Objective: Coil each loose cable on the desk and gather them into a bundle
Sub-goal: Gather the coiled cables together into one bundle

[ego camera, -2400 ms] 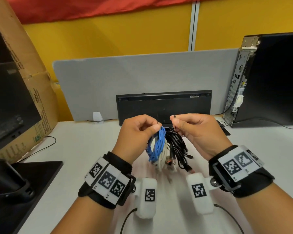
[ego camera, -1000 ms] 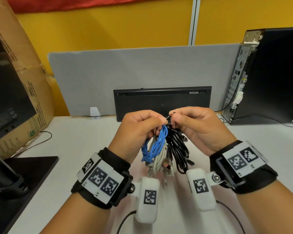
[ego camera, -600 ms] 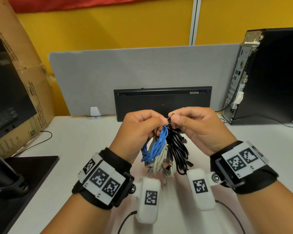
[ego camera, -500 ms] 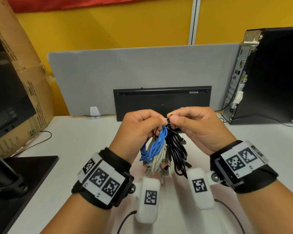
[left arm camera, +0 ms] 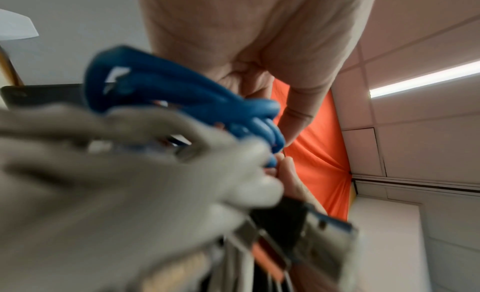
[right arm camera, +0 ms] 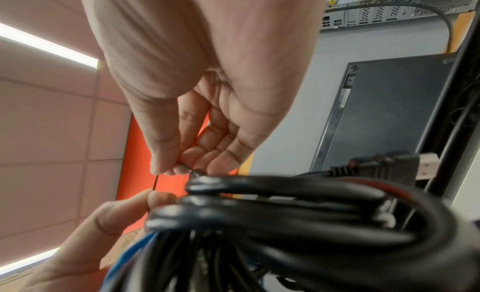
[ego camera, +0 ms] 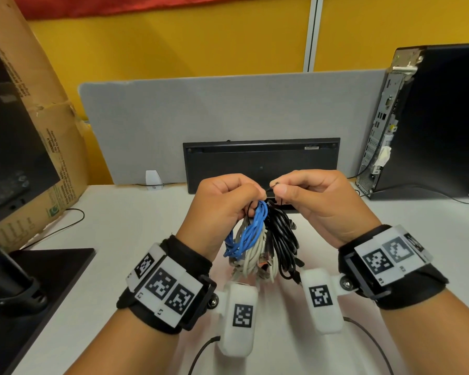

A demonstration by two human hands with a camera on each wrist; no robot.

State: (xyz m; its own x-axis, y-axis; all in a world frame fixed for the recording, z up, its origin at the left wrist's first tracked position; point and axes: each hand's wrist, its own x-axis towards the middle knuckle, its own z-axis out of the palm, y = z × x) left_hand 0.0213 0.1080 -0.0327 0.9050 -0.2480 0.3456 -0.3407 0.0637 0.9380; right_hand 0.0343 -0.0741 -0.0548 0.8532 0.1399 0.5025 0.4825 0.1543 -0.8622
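Observation:
A bundle of coiled cables hangs above the desk between both hands: a blue cable (ego camera: 251, 234), a white cable (ego camera: 252, 262) and a black cable (ego camera: 280, 239). A thin black tie (ego camera: 268, 188) runs over the top of the bundle. My left hand (ego camera: 228, 201) pinches one end of the tie with its fingers curled over the coils. My right hand (ego camera: 306, 196) pinches the other end between thumb and forefinger. In the right wrist view the tie (right arm camera: 155, 182) stretches between the two thumbs above the black cable (right arm camera: 285, 212). The blue cable (left arm camera: 187, 103) and white cable (left arm camera: 116, 173) fill the left wrist view.
A black keyboard (ego camera: 260, 161) leans upright against a grey divider (ego camera: 228, 109) behind the hands. A desktop tower (ego camera: 431, 120) stands at right, a cardboard box (ego camera: 38, 125) and a monitor base (ego camera: 38, 280) at left. Thin wires cross the white desk (ego camera: 136, 226).
The hands came together from slightly apart and now hold the tie ends close above the bundle. The bundle stays hanging in the same place.

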